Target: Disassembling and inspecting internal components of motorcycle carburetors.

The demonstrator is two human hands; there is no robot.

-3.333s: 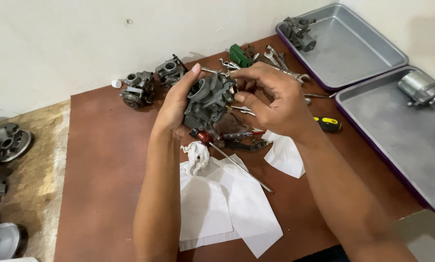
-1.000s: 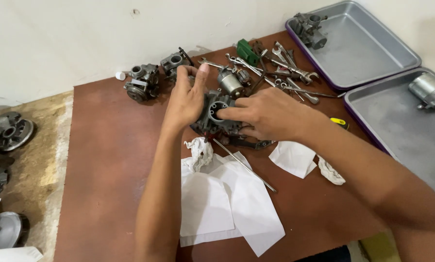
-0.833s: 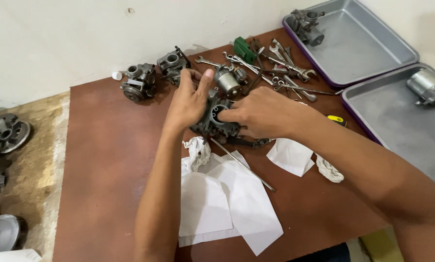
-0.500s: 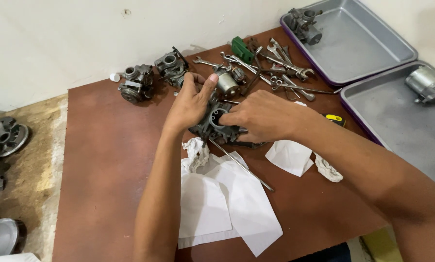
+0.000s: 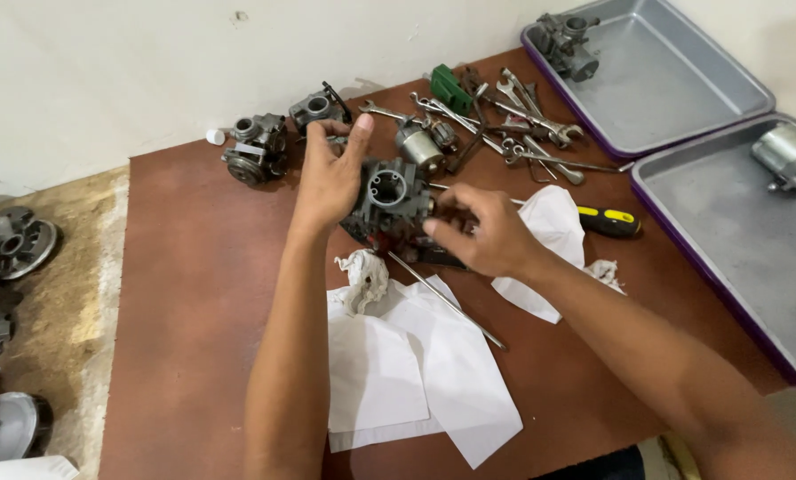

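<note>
Apparently both hands [image 5: 407, 209] around carburetor [image 5: 391, 197].

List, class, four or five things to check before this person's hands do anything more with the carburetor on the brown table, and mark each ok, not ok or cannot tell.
1. Carburetor steadied: left hand lies against its side. Ok.
2. Right hand near enough to work: its fingertips are at the carburetor's right edge. Ok.
3. Small parts protected: white paper sheets lie just in front of the carburetor. Ok.
4. Tools within reach: wrenches and a yellow-handled screwdriver lie close by. Ok.
5. Loose thin metal rod lies across the paper near the right forearm. Not ok.
6. Screws all out: cannot tell.
</note>
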